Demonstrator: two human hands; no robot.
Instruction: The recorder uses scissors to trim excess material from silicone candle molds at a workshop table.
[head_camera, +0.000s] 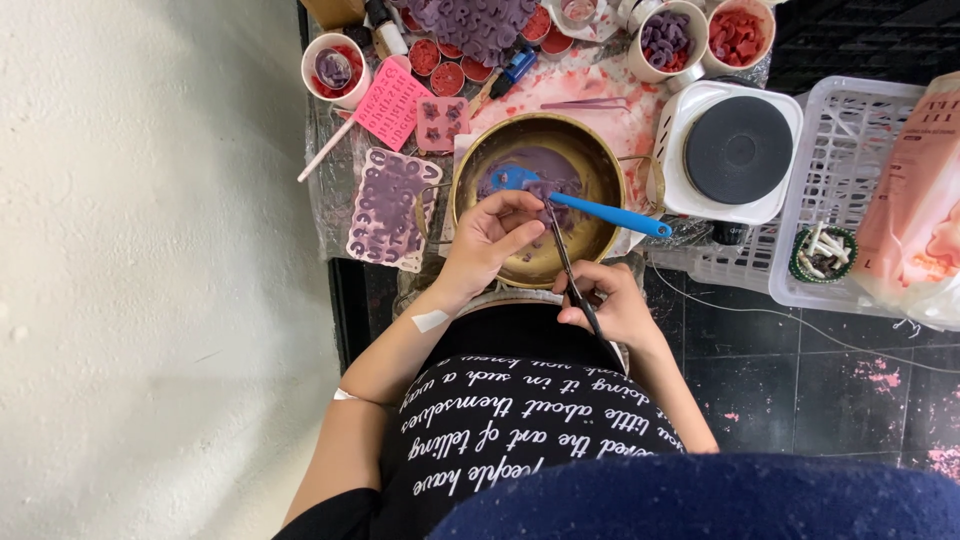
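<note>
Cluttered table (345, 215): bowl (590, 150), hotplate (735, 150), moulds (390, 210).

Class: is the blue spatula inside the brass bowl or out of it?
In: the blue spatula has its blade down in the brass bowl, handle over the rim.

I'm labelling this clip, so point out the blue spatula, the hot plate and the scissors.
blue spatula (610, 216): head view, middle of its handle.
hot plate (738, 150): head view, centre of the dark round burner.
scissors (562, 250): head view, on the blades above the right hand.
</note>
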